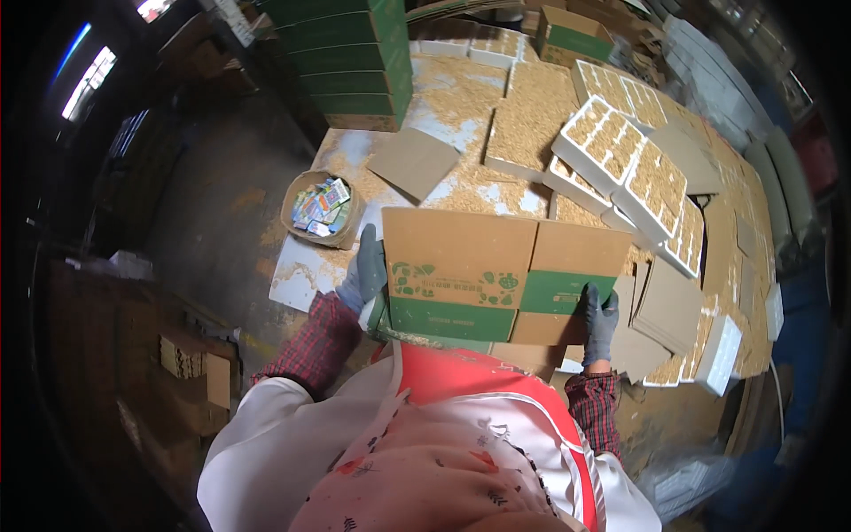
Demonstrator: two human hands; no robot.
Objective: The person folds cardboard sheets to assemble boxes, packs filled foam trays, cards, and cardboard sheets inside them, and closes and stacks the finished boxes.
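Note:
A brown cardboard box with a green band and green leafy print is held up in front of my body. One of its upright corners faces away from the middle, so two sides show. My left hand, in a grey glove, grips its left edge with the thumb pointing up. At the right side, my right hand, gloved likewise, is closed on the box edge. Whatever lies behind or inside the box is hidden from me.
Wood shavings cover a table where white foam trays of shavings are stacked. A basket of small colourful packets stands at the table's left edge. Nearby lie a cardboard sheet and more sheets. Green boxes rise in a stack behind.

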